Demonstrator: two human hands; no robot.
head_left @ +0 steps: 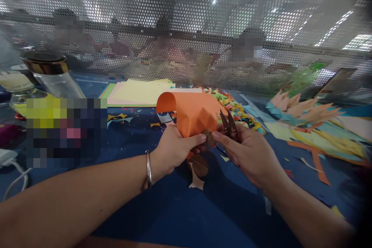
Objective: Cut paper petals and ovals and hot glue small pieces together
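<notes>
1. Head view: one sheet of orange paper [192, 110], curled over at its upper left, is gripped by the left hand [171, 149], thumb closed down at its lower edge, the other fingers mostly hidden.
2. One small brown piece [209, 138] sits between the two thumb tips, against the paper.
3. Fingers of the right hand [252, 151] are curled around one pair of scissors [231, 124], its two blades upward and slightly apart (whether they touch the paper, I cannot tell).
4. Below the hands, one brown oval [199, 165] overlaps one pale scrap [197, 182] over the blue desk [162, 213].
</notes>
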